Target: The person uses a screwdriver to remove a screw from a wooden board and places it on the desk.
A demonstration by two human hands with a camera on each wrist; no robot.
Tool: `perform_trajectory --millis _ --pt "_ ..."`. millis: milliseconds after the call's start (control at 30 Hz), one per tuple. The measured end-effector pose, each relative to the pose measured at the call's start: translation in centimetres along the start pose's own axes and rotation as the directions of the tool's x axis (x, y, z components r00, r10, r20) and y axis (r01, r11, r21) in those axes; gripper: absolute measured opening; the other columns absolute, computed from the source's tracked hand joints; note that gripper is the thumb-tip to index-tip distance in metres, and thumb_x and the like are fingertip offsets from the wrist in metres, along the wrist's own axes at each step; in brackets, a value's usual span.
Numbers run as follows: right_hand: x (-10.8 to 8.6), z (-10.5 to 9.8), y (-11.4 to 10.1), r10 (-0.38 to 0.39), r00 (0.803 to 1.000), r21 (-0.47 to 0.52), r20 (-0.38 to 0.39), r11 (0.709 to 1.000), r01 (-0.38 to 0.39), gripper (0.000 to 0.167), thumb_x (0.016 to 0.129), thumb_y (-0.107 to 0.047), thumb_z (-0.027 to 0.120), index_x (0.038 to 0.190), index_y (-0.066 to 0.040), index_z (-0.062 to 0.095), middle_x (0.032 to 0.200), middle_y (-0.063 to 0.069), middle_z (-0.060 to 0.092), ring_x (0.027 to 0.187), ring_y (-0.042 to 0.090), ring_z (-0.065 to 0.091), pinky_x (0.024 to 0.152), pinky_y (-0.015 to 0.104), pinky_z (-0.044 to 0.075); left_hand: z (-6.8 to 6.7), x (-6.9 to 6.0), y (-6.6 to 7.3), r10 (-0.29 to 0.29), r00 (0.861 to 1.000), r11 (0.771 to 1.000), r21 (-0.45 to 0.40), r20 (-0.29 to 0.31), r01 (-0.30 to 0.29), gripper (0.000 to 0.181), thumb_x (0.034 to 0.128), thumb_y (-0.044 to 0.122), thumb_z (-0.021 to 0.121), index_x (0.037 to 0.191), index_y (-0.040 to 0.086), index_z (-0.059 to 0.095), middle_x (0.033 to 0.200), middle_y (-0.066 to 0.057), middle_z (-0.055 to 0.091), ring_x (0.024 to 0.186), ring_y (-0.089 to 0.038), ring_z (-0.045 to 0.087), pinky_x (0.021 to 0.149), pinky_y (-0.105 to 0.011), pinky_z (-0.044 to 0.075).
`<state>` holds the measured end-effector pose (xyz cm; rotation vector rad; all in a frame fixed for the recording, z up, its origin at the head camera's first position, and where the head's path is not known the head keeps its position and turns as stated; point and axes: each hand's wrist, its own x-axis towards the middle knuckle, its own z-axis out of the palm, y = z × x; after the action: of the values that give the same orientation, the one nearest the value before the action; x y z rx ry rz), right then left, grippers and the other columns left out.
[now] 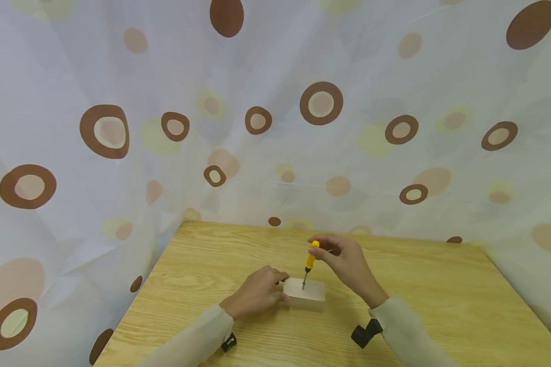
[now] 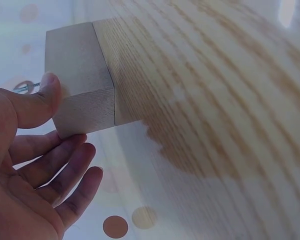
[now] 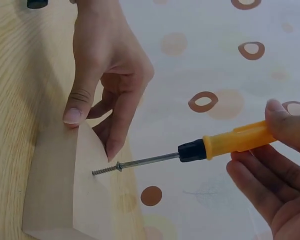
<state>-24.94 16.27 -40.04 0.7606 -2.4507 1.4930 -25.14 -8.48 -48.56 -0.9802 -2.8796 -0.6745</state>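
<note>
Evidently a screw is being driven, by my reading; closest, the left hand (image 1: 257,292) grips the left end of a pale wooden block (image 1: 305,304), thumb nearer, fingers toward the far side; the block rests on the desk (image 1: 445,300); a screw (image 3: 107,170) stands at its top, most thread showing, though how deep the point sits I cannot tell; the right hand (image 1: 349,262) pinches the yellow screwdriver (image 3: 242,140), whose tip meets the screw's head; next probably calls for straight pressure and turning, block braced; I see no containers; behind hangs a spotted curtain (image 1: 275,61).
</note>
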Motion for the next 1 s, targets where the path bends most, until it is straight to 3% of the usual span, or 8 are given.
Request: perform_trajectory --millis 267,400,533,600,867,1000 --pt "0.4 -0.5 0.2 -0.064 0.995 0.042 0.082 0.997 0.061 0.019 0.098 -0.019 0.071 0.116 -0.023 0.077 0.115 0.000 0.075 0.103 0.016 0.070 0.085 0.033 0.059 0.1 0.0 0.0 -0.009 1.000 1.000 0.003 -0.002 0.009 0.053 0.0900 0.037 0.080 0.131 0.005 0.070 0.125 -0.004 0.072 0.103 -0.013 0.063 0.085 -0.030 0.054" --pt "0.2 0.3 0.0 -0.055 0.998 -0.005 0.011 0.998 0.055 0.023 0.095 -0.027 0.076 0.118 -0.022 0.075 0.109 0.001 0.076 0.093 0.015 0.071 0.079 0.032 0.060 0.1 0.0 0.1 -0.015 1.000 1.000 0.005 -0.001 0.015 0.052 0.0901 0.036 0.080 0.131 0.005 0.070 0.124 -0.004 0.072 0.102 -0.013 0.063 0.084 -0.029 0.054" --pt "0.0 0.7 -0.3 -0.024 0.995 -0.059 -0.095 0.998 0.018 0.025 0.090 -0.031 0.081 0.111 -0.018 0.075 0.099 -0.005 0.075 0.086 0.013 0.072 0.077 0.030 0.059 0.1 0.0 0.2 -0.008 1.000 1.000 0.006 -0.005 0.008 0.052 0.0898 0.036 0.080 0.130 0.005 0.070 0.123 -0.004 0.073 0.099 -0.011 0.062 0.083 -0.028 0.054" --pt "-0.1 0.7 -0.4 0.002 0.994 -0.050 -0.113 0.999 -0.008 0.023 0.089 -0.030 0.082 0.107 -0.018 0.075 0.097 -0.006 0.075 0.084 0.013 0.072 0.075 0.030 0.059 0.1 0.1 0.2 -0.003 1.000 1.000 0.003 -0.003 0.003 0.052 0.0896 0.036 0.080 0.130 0.005 0.070 0.123 -0.004 0.073 0.098 -0.011 0.062 0.082 -0.028 0.054" --pt "0.1 0.0 -0.5 -0.001 0.999 0.100 0.053 0.995 -0.004 0.020 0.097 -0.018 0.073 0.116 -0.015 0.075 0.108 0.003 0.077 0.098 0.019 0.074 0.088 0.030 0.058 0.2 0.0 -0.1 0.003 1.000 1.000 0.007 0.001 -0.003 0.053 0.0895 0.037 0.080 0.131 0.005 0.070 0.122 -0.002 0.073 0.099 -0.011 0.063 0.082 -0.028 0.054" --pt "0.1 0.1 -0.2 -0.001 0.999 0.080 0.050 0.997 -0.003 0.022 0.098 -0.023 0.073 0.119 -0.019 0.075 0.112 0.002 0.076 0.097 0.017 0.073 0.087 0.029 0.058 0.1 0.1 -0.1 0.007 1.000 1.000 0.008 0.001 -0.007 0.053 0.0897 0.038 0.080 0.131 0.006 0.070 0.122 -0.001 0.073 0.098 -0.010 0.062 0.081 -0.027 0.053"
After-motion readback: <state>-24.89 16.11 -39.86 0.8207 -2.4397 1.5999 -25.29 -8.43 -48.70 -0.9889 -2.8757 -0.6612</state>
